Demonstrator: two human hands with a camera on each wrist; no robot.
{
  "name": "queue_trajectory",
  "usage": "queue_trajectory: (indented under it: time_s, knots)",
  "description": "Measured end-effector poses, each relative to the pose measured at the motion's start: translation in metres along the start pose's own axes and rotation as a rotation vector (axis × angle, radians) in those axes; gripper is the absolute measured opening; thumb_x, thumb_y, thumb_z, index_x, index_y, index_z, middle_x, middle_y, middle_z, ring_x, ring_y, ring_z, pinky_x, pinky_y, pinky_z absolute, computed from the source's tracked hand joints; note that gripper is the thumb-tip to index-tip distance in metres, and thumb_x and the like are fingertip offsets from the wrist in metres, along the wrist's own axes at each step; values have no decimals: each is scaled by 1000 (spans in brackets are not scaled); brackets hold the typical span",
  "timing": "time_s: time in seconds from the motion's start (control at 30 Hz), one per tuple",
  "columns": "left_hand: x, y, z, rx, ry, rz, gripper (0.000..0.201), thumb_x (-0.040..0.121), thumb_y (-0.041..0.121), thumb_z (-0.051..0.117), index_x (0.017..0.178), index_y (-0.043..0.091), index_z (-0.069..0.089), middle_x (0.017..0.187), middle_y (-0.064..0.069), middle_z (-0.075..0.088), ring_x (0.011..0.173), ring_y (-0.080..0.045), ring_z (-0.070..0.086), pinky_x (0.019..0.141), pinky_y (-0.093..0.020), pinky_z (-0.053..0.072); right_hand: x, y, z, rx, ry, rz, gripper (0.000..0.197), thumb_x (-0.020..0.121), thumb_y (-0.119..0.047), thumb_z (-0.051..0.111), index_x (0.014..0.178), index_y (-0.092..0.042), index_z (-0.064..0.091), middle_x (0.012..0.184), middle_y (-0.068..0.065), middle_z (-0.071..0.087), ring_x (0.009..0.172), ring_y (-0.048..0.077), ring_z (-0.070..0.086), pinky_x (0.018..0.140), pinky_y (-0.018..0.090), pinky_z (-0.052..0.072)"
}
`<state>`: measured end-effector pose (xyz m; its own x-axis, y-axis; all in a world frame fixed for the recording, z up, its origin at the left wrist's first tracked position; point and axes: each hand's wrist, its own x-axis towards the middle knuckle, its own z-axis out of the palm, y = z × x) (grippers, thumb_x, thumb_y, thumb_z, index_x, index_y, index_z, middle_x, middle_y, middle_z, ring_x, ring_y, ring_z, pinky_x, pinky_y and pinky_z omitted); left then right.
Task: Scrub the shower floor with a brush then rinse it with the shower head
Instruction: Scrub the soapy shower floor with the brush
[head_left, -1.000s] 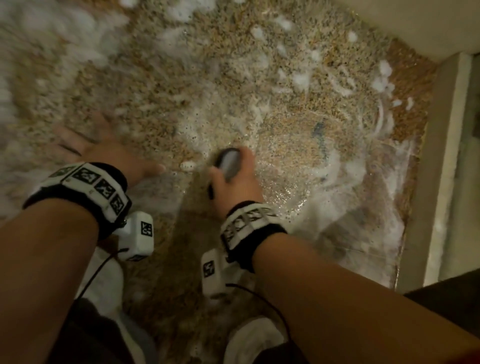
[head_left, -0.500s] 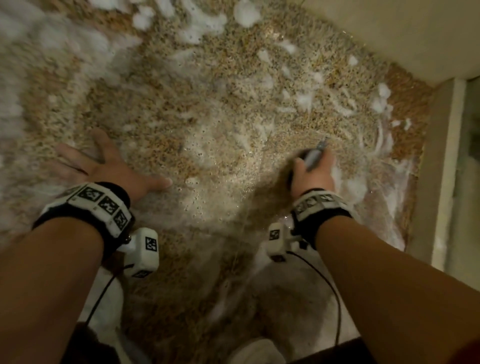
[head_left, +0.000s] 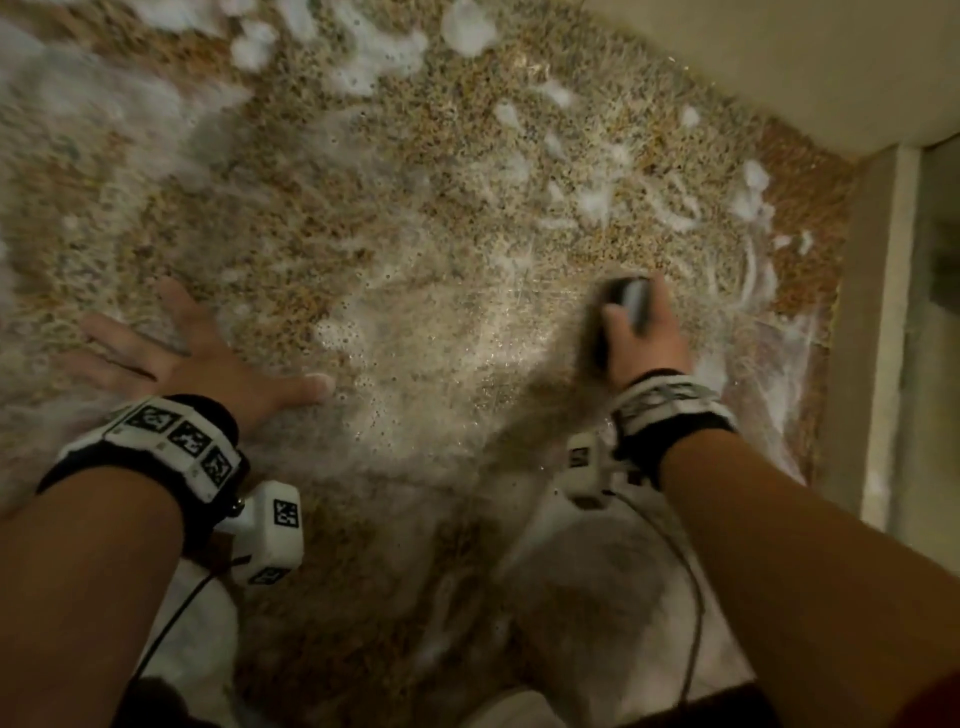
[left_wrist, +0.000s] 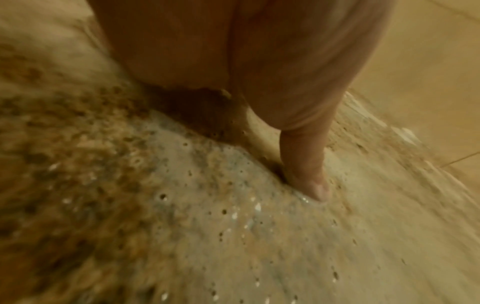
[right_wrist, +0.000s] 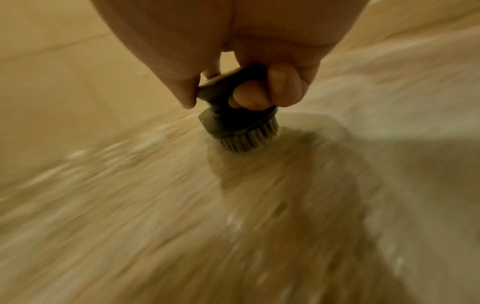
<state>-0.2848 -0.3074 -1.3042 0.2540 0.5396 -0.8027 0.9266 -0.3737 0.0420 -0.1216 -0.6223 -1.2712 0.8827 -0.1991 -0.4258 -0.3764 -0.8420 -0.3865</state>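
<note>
The brush (head_left: 626, 312) is standing with its bristles on the shower floor (head_left: 415, 249), near the floor's right edge. The right hand (head_left: 647, 340) is gripping its dark handle, fingers (right_wrist: 262, 92) curled around it. The raised threshold (head_left: 857, 332) and the wall (head_left: 779, 62) are closing the right and far sides; open floor is lying to the left. The left hand (head_left: 197, 358) is pressing flat there, fingers spread. White foam (head_left: 374, 47) is covering patches. The wrist bands (head_left: 171, 441) are showing black-and-white square markers; no words can be read.
</note>
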Motion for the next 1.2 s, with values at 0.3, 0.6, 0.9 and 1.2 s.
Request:
queue_trajectory:
  time_s: [0.3,0.6,0.9,1.2]
  knots:
    - [5,3,-2,5,-27,-35,170,39,86,81,137,47,-51,151,-12,-56,147,-46,-38,119,-75,-3,-15,-72,49,27,-40,-172,66,105,-40,44,159,-41,7,87,-13,52,63,10,56,37,13,41]
    - [6,5,1,28,59,-55,165,49,82,85,147,45,-43,151,-14,-55,146,-47,-38,118,-77,3,-82,-105,128,-412,-574,-816,68,102,-51,42,152,-53,-4,143,18,48,117,39,58,92,47,53]
    - [6,-44,-19,-91,-14,48,154,59,77,85,150,49,-35,162,-4,-43,153,-39,-30,121,-74,9,5,-95,41,-110,-2,-110,66,107,-36,41,161,-31,4,142,14,55,104,35,61,79,30,42]
    - [22,-135,-43,-255,30,-281,158,54,78,86,158,39,-26,166,-12,-34,154,-46,-21,121,-73,10,-167,-149,197,-466,-611,-946,66,102,-48,41,152,-52,-2,135,17,52,100,38,62,79,42,54]
